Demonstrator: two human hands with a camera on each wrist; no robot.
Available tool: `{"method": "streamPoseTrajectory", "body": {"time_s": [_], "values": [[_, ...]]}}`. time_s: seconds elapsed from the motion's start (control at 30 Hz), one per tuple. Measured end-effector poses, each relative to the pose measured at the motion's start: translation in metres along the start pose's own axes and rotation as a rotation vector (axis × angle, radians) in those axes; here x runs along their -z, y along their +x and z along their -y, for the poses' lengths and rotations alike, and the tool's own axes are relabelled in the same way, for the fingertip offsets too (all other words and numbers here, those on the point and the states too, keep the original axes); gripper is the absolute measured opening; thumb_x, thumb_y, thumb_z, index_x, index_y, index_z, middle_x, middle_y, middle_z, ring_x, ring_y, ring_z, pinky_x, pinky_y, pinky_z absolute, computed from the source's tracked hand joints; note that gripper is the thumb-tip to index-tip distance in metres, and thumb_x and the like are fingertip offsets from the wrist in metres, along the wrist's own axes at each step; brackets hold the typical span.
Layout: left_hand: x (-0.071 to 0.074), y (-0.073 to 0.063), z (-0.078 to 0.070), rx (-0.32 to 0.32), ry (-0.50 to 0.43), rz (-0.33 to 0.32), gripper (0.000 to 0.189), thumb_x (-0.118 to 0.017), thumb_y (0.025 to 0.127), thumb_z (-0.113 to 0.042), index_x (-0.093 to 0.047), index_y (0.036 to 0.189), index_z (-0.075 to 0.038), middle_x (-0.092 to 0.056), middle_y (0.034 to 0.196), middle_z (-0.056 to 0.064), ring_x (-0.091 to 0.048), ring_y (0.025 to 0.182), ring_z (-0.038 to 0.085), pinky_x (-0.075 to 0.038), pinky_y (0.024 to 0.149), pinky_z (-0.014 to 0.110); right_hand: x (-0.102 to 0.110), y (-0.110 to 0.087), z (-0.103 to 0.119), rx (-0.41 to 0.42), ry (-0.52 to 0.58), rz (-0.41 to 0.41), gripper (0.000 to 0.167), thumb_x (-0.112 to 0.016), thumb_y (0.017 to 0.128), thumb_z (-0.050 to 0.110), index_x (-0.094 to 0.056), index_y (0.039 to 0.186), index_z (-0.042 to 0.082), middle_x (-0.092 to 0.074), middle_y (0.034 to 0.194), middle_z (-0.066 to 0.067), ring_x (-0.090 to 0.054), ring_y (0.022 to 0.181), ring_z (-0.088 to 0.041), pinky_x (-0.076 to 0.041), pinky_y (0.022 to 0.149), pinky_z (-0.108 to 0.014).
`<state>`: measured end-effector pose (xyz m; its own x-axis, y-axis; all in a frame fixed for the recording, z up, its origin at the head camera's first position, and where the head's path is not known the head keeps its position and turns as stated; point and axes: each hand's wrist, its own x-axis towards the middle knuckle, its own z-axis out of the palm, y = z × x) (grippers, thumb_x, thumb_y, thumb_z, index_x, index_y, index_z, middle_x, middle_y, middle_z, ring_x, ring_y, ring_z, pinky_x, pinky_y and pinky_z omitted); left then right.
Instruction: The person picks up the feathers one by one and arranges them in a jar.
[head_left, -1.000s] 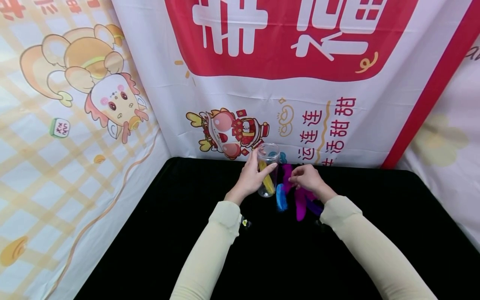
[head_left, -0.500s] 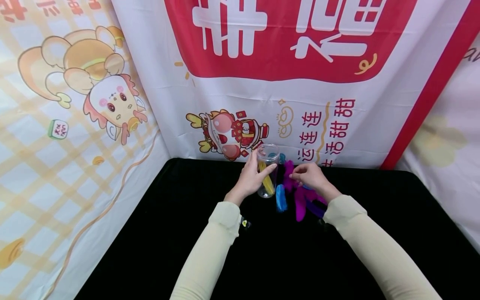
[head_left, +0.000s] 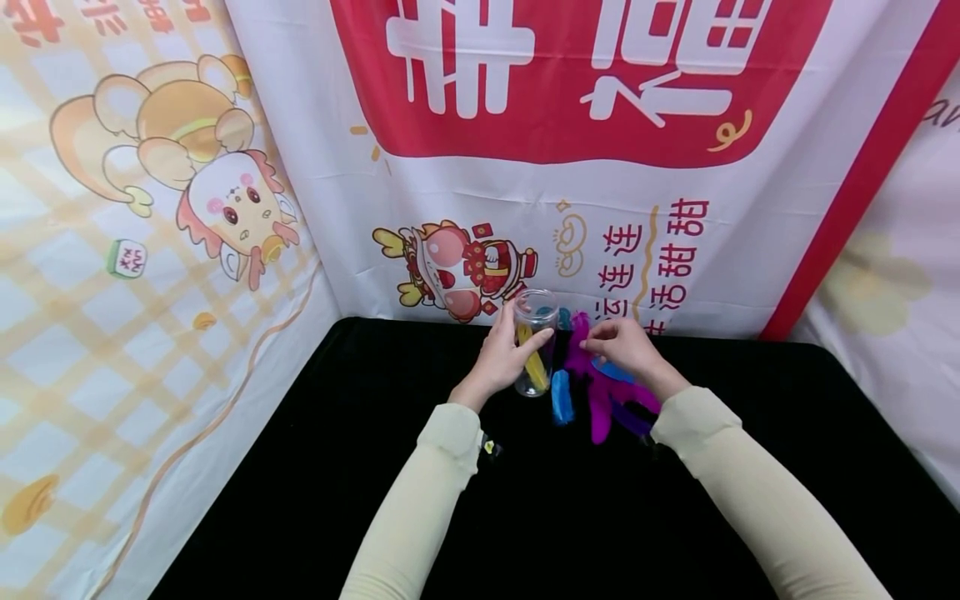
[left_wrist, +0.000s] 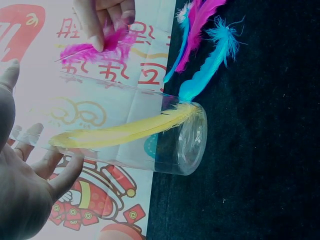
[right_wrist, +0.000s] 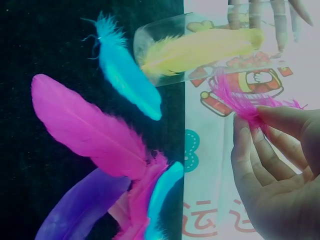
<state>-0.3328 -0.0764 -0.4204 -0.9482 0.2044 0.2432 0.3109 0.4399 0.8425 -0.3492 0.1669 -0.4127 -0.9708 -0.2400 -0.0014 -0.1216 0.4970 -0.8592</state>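
My left hand (head_left: 501,354) grips a clear cylindrical jar (left_wrist: 192,147) that stands upright at the back of the black table. Inside it leans a yellow feather (left_wrist: 125,131). Just right of the jar, my right hand (head_left: 628,350) pinches a magenta feather (right_wrist: 235,100) between thumb and fingertips, apart from the jar's wall. A short blue feather (right_wrist: 127,80) lies on the cloth beside the jar's base. Below the right hand spreads a loose group: a large magenta feather (right_wrist: 87,122), a purple feather (right_wrist: 82,202) and another blue feather (right_wrist: 165,195), partly overlapping.
The black cloth-covered table (head_left: 420,367) ends at a printed white and red hanging (head_left: 450,192) right behind the jar. A patterned side hanging (head_left: 150,333) rises on the left. Small dark wrist gear (head_left: 491,448) shows under the left cuff.
My right hand has shifted slightly up and right with the magenta feather, uncovering more of the blue and magenta feathers beneath. The left hand and jar have stayed in place.
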Motion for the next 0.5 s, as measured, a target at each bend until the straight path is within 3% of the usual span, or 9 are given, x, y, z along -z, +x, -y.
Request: {"method": "streamPoseTrajectory", "body": {"time_s": [0.17,0.5], "values": [[0.000,0.000,0.000,0.007,-0.003,0.000,0.084,-0.062,0.097,-0.060,-0.024,0.160,-0.021,-0.040,0.154,0.007,-0.041,0.144,0.024,-0.041,0.113,0.044,0.004,-0.001,0.008,0.007,0.037,0.022,0.022,-0.072,0.097,0.016,-0.074,0.106,-0.005,-0.074,0.101,-0.019,-0.066,0.072,-0.014,-0.056,0.065,-0.029],[0.000,0.001,-0.001,-0.001,0.013,0.000,0.084,-0.062,0.097,-0.059,-0.023,0.161,-0.020,-0.038,0.155,0.007,-0.042,0.143,0.023,-0.039,0.115,0.045,0.001,-0.003,0.024,0.045,0.024,0.022,0.024,-0.075,0.095,0.017,-0.075,0.107,-0.004,-0.075,0.098,-0.018,-0.067,0.072,-0.015,-0.056,0.067,-0.029]]}}
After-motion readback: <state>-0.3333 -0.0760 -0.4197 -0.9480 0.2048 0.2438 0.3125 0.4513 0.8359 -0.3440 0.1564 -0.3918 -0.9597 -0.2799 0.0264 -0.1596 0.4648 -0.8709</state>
